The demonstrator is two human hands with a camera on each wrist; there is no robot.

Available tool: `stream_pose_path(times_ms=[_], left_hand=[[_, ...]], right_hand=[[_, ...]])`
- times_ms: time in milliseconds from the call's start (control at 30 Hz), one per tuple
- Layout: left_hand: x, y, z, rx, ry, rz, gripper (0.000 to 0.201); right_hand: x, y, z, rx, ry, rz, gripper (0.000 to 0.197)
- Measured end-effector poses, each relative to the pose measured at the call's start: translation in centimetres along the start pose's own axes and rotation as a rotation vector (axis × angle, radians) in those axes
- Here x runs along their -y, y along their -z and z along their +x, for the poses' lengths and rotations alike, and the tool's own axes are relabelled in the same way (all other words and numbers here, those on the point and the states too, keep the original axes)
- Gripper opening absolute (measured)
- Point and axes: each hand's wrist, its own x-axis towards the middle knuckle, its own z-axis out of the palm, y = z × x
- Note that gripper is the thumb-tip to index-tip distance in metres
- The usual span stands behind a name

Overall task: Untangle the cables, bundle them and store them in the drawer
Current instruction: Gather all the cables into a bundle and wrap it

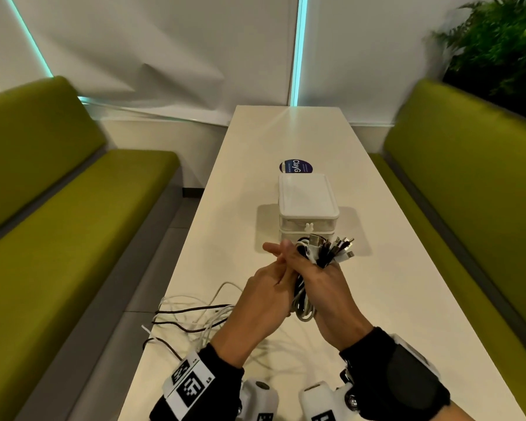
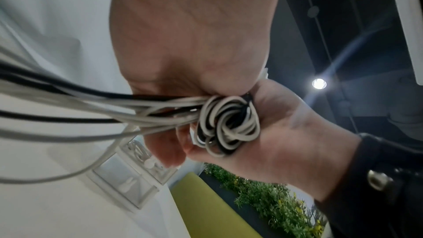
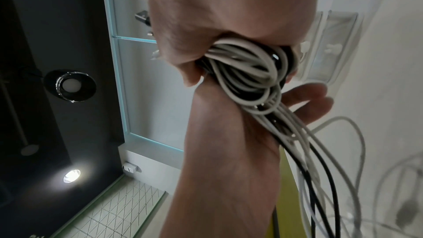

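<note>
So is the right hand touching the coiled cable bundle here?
Touching. The right wrist view shows the right hand gripping the cable bundle, its fingers curled round the coils.

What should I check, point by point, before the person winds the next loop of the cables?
1. Coil held firmly: ok. The right hand grips the coiled cables.
2. Plug ends gathered together: ok, they stick out above the right hand.
3. Left hand on the strands: ok. In the left wrist view the loose strands run through it into the coil.
4. Loose cable free of knots: cannot tell. The slack lies in crossing loops on the table.
5. Drawer ready: not ok. Both drawers of the white drawer box look closed.
</note>
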Motion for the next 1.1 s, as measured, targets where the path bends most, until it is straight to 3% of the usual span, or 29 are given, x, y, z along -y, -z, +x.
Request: stream_pose_path(times_ms=[67, 167, 300, 367, 567, 633, 700, 833, 933, 1033, 1100], left_hand=[[-0.1, 0.1, 0.1, 0.045, 0.024, -0.004, 0.053], [-0.2, 0.7, -0.4, 0.108, 0.05, -0.101, 0.065], [0.5, 0.8, -1.3, 0.206, -0.091, -0.144, 0.065], [0.8, 0.8, -1.0, 0.235, -0.09, -0.096, 0.068], [0.1, 1.5, -0.4, 0.404, -0.007, -0.129, 0.036], [-0.2, 1.9, -0.3, 0.45, -0.013, -0.07, 0.041], [-0.2, 2.2, -0.1, 0.441, -0.05, 0.119, 0.05], [-0.1, 1.4, -0.3, 0.287, -0.103, 0.274, 0.025], [-0.1, 0.5, -0.7, 0.204, -0.103, 0.195, 0.018], [-0.4, 0.1, -0.9, 0.197, -0.047, 0.072, 0.011], [-0.5, 0.0, -0.7, 0.205, -0.041, -0.03, 0.005]], right_hand=[[0.3, -0.3, -0.2, -0.011, -0.019, 0.036, 0.024], [0.8, -0.6, -0.4, -0.017, -0.046, 0.045, 0.039], [0.9, -0.3, 0.0, -0.093, -0.074, 0.129, 0.043], [0.7, -0.4, 0.1, -0.112, -0.067, 0.123, 0.042], [0.8, -0.5, -0.6, -0.124, -0.047, 0.006, 0.055], [0.8, -0.3, -0.8, -0.104, -0.071, -0.01, 0.051], [0.9, 0.0, -0.9, -0.06, -0.105, -0.057, 0.05], [1.0, 0.7, -0.6, -0.006, -0.095, -0.142, 0.062], [1.0, 1.0, -0.6, 0.04, -0.078, -0.14, 0.052], [1.3, 1.3, -1.0, 0.127, -0.087, -0.099, 0.032], [1.7, 1.5, -1.1, 0.202, -0.117, -0.014, 0.032]])
